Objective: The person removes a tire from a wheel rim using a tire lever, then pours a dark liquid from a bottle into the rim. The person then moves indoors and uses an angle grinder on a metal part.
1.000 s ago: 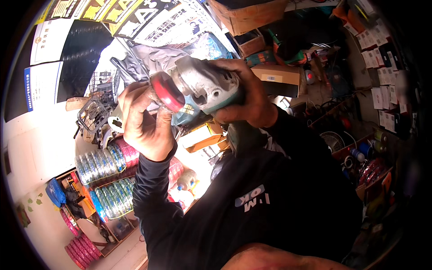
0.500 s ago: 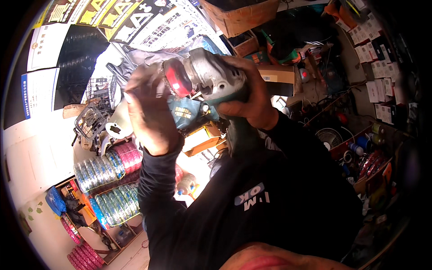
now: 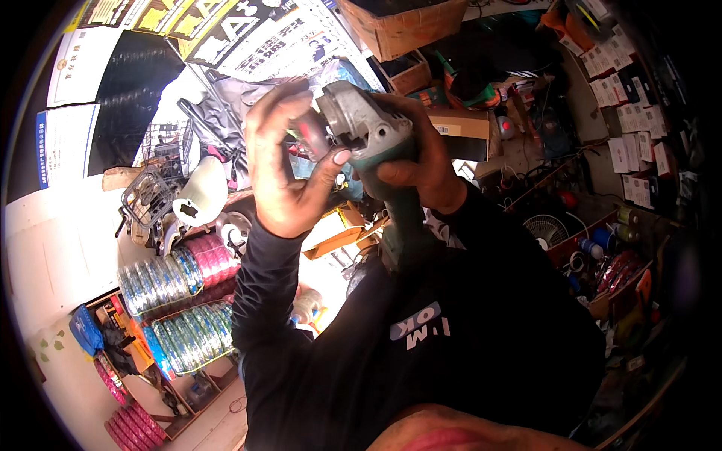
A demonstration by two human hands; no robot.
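Observation:
An angle grinder [image 3: 383, 150] with a worn grey metal head and a dark green body is held up in front of my chest. My right hand [image 3: 432, 165] is closed round its neck, thumb across the near side. The thick handle end hangs down toward my dark sweatshirt. On the left of the head sits a red and grey round wheel [image 3: 310, 135], a little blurred. Curled round this wheel, my left hand [image 3: 282, 177] has its fingers over the top and its thumb below, close to the grinder head. Part of the wheel is hidden behind the fingers.
Wrapped coils [image 3: 192, 338] in clear, blue and pink are stacked at the lower left. Above them stand a wire basket [image 3: 154, 197] and a white curved part [image 3: 201, 192]. Boxes [image 3: 402, 28] fill the back; a fan [image 3: 543, 231] is at the right.
My left hand has turned on the wheel, its thumb now showing below and its fingers arched above. The wheel looks more turned away; my right hand keeps its grip on the grinder.

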